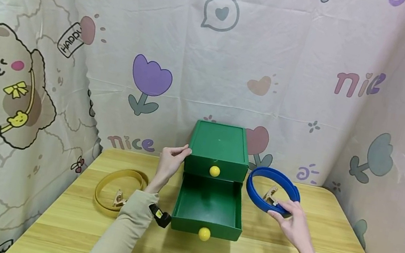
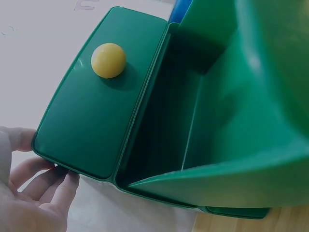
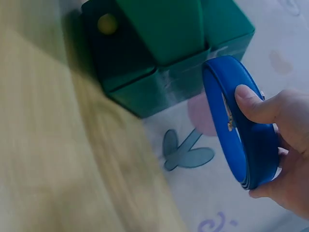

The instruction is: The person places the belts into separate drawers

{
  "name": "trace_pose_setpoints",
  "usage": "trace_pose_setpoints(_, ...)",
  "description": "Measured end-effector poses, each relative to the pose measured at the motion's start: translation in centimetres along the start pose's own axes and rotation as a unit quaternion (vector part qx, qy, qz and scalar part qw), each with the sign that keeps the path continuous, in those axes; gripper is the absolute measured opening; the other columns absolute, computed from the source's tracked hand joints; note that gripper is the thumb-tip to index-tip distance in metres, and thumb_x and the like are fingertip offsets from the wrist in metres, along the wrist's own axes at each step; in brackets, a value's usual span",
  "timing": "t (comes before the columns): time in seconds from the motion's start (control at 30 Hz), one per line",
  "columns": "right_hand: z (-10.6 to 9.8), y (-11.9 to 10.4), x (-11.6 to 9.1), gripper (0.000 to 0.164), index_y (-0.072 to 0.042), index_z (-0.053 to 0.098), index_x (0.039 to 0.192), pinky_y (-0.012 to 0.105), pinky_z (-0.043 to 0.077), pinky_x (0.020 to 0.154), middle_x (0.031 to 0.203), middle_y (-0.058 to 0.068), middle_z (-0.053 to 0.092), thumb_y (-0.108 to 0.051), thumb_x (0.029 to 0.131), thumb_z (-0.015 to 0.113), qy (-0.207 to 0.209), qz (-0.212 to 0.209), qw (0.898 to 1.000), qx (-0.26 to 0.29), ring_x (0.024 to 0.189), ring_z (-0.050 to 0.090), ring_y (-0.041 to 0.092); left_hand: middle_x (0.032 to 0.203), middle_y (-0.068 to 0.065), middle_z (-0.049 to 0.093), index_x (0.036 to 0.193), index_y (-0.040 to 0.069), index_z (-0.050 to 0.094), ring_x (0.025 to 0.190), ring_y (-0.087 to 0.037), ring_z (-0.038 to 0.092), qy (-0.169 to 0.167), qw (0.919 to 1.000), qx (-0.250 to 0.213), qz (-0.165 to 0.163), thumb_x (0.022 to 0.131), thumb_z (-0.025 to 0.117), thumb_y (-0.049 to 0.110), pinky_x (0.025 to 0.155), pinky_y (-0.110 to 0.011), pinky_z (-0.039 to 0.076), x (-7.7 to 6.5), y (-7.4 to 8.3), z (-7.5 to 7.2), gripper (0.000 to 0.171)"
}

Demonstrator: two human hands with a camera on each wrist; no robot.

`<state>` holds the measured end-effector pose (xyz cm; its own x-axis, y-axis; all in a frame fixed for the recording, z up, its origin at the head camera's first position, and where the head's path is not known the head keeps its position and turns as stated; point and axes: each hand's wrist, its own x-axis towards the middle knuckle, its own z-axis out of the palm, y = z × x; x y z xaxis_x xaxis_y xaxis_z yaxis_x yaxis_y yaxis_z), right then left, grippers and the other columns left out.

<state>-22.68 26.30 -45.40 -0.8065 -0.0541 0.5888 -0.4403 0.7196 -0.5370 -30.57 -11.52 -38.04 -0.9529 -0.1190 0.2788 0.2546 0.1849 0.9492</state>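
A green two-drawer cabinet [image 1: 219, 142] stands on the table, its upper drawer front flush and its lower drawer [image 1: 205, 227] pulled out with nothing inside. My left hand [image 1: 170, 162] touches the cabinet's upper left front corner with its fingertips; in the left wrist view, that hand [image 2: 36, 188] has its fingers against the corner and side. To the right of the cabinet, my right hand [image 1: 293, 224] grips a coiled blue belt [image 1: 255, 197] with a gold-coloured buckle. The right wrist view shows the thumb lying over the blue belt [image 3: 258, 145].
A coiled tan belt [image 1: 99, 190] with a gold-coloured buckle lies on the table [image 1: 64, 219], left of the cabinet and partly behind my left forearm. Round yellow knobs [image 1: 204, 234] stick out from the drawer fronts. A printed curtain [image 1: 212, 69] hangs behind and along both sides.
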Motion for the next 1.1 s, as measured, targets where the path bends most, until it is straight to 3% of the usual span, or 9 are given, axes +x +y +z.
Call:
trace_pose_setpoints(0.17,-1.0,-1.5,0.0,0.030,0.001,0.076,0.109,0.024,0.042,0.070,0.096,0.009,0.074,-0.007,0.080,0.083,-0.005,0.006,1.000,0.010,0.086,0.045,-0.002,0.132,-0.009,0.068,0.122,0.003,0.072,0.128,-0.028,0.062,0.003,1.0000,-0.004,-0.002,0.094,0.070,0.023,0.106,-0.047,0.051,0.0,0.0,0.0,0.034)
trace_pose_setpoints(0.7,-4.2,-5.7,-0.5,0.032,0.003,0.076,0.106,0.014,0.037,0.071,0.083,-0.001,0.064,-0.001,0.075,0.084,0.024,-0.021,0.999,0.038,0.082,0.044,-0.003,0.132,-0.009,0.068,0.123,0.004,0.072,0.127,-0.028,0.063,0.003,1.0000,0.001,-0.002,0.094,0.069,0.023,0.105,-0.047,0.052,0.0,0.1,0.0,0.034)
trace_pose_setpoints(0.8,-5.0,-6.1,-0.7,0.032,0.003,0.077,0.105,0.015,0.038,0.072,0.082,-0.001,0.064,0.000,0.075,0.084,0.012,-0.026,0.999,0.044,0.083,0.045,-0.003,0.133,-0.009,0.068,0.123,0.004,0.071,0.127,-0.028,0.063,0.004,1.0000,-0.001,-0.004,0.095,0.069,0.022,0.105,-0.047,0.052,-0.1,0.1,0.0,0.034)
trace_pose_setpoints(0.97,-6.4,-6.8,-1.0,0.032,0.001,0.078,0.105,0.019,0.044,0.086,0.095,0.009,0.072,-0.004,0.074,0.086,-0.024,-0.017,0.999,0.045,0.096,0.047,-0.013,0.134,-0.009,0.067,0.124,0.003,0.071,0.127,-0.028,0.063,0.003,1.0000,0.001,-0.002,0.094,0.069,0.022,0.104,-0.046,0.052,-0.2,0.1,0.1,0.035)
trace_pose_setpoints(1.1,-7.0,-7.1,-1.3,0.033,-0.003,0.079,0.103,0.010,0.038,0.089,0.099,0.000,0.073,-0.005,0.072,0.088,-0.045,-0.024,0.998,0.044,0.101,0.050,-0.014,0.134,-0.009,0.067,0.124,0.004,0.071,0.127,-0.029,0.062,0.003,1.0000,0.004,0.000,0.094,0.070,0.022,0.104,-0.047,0.052,-0.1,0.1,0.1,0.035)
